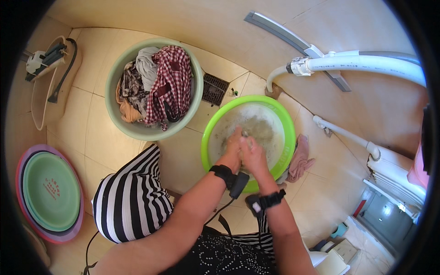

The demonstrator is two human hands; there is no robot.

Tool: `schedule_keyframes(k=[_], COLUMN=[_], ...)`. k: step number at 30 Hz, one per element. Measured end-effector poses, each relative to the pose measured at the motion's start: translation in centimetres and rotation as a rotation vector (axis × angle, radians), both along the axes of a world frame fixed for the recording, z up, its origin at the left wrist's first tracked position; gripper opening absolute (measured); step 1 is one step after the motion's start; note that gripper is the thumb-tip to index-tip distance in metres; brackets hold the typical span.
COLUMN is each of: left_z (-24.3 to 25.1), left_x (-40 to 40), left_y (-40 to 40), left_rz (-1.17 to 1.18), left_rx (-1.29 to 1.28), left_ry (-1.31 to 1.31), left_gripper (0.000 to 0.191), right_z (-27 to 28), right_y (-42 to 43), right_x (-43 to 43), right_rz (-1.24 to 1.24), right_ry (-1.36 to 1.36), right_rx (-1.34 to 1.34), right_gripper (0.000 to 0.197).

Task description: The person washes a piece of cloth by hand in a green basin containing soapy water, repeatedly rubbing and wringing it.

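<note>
My left hand (233, 148) and my right hand (252, 153) are pressed together over a bright green-rimmed plastic basin (205, 137). Cloudy, foamy water (266, 132) fills the basin. A small greyish bit shows between the fingertips; motion blur and the hands themselves hide what it is, and whether either hand grips it. Black straps circle both wrists, and a dark device with a cable sits at the left one. Beside the basin, on the right, a crumpled pink cloth (299, 160) lies on the tiles.
A pale green tub (111, 103) holds clothes, including a red checked garment (175, 68). A floor drain (215, 88) lies between tub and basin. Nested basins (51, 192) lean at left, near a beige bin (56, 103). White pipes (364, 65) and a squeegee (280, 32) line the wall.
</note>
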State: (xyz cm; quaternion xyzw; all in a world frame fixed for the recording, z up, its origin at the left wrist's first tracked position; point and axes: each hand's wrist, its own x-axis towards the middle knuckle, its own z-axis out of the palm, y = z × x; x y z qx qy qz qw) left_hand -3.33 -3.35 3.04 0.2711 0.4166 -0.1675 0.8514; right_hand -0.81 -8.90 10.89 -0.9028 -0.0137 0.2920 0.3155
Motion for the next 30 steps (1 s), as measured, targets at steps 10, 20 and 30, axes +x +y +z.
schedule_keyframes(k=[10,20,30], left_z=[1.4,-1.4,-4.4], left_x=[2.1,3.8,2.4], left_y=[0.9,3.0,1.4], left_rz=[0.012,0.056,0.118], left_rx=[-0.234,-0.005,-0.095], left_ry=[0.337,-0.047,0.193], left_gripper=[0.047,0.036,0.04], right_z=[-2.0,-8.0,-10.4], right_y=[-1.2,-9.0,-6.8], right_x=[-0.2,5.0,2.1], right_rz=[0.014,-0.934,-0.431], right_ry=[-0.17,0.33,-0.095], right_rx=[0.02,0.865,0.405], right_gripper=[0.031,0.049,0.047])
